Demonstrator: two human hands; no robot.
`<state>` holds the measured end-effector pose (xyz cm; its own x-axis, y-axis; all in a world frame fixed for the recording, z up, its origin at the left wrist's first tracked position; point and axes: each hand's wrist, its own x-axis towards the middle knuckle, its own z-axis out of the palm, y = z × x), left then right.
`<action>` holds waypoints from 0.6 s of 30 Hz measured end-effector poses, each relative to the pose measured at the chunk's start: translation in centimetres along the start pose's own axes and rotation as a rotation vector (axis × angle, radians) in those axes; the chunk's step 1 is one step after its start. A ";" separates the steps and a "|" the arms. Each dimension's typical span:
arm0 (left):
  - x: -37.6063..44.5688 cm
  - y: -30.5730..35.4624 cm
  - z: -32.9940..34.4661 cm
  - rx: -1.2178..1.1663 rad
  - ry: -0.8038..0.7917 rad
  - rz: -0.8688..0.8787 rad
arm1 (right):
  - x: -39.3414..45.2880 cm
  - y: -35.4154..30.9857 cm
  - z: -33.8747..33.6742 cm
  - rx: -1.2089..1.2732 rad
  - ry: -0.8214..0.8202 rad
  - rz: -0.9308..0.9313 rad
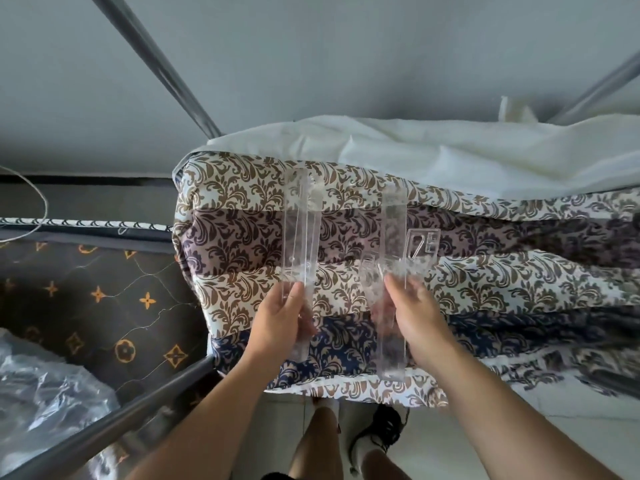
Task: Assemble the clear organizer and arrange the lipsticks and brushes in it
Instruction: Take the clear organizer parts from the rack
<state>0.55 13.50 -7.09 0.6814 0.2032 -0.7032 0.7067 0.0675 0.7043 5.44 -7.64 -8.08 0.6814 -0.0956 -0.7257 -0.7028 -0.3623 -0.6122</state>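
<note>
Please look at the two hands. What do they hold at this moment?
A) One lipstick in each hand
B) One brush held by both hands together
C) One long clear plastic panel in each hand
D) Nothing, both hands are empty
C: the left hand has a grip on one long clear panel, and the right hand holds another clear panel, above the patterned quilt.

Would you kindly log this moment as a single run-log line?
stage: assembly, panels apart | left hand: holds clear panel | right hand: holds clear slotted panel | under: patterned quilt | lipsticks, brushes: unseen
</note>
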 end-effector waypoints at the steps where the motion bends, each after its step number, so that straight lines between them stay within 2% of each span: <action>1: -0.8 0.5 0.1 0.010 -0.009 0.010 | -1.2 -0.5 -1.1 0.021 -0.018 -0.034; 6: -6.9 4.0 1.0 0.037 -0.072 0.060 | -8.5 -2.8 -7.0 0.080 -0.108 -0.167; 10: -14.0 6.7 1.8 -0.033 -0.133 0.076 | -15.4 -3.6 -10.6 0.185 -0.098 -0.230; 14: -21.3 8.5 1.7 0.074 -0.149 0.081 | -22.0 -2.7 -13.0 0.227 -0.111 -0.241; 18: -27.5 9.9 1.6 0.018 -0.209 0.116 | -27.8 -1.6 -14.7 0.191 -0.005 -0.276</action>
<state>-10.90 7.01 19.03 0.7818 0.0014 -0.6235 0.6230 0.0380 0.7813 -9.36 -18.03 17.72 0.8509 -0.0132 -0.5251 -0.5174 -0.1939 -0.8335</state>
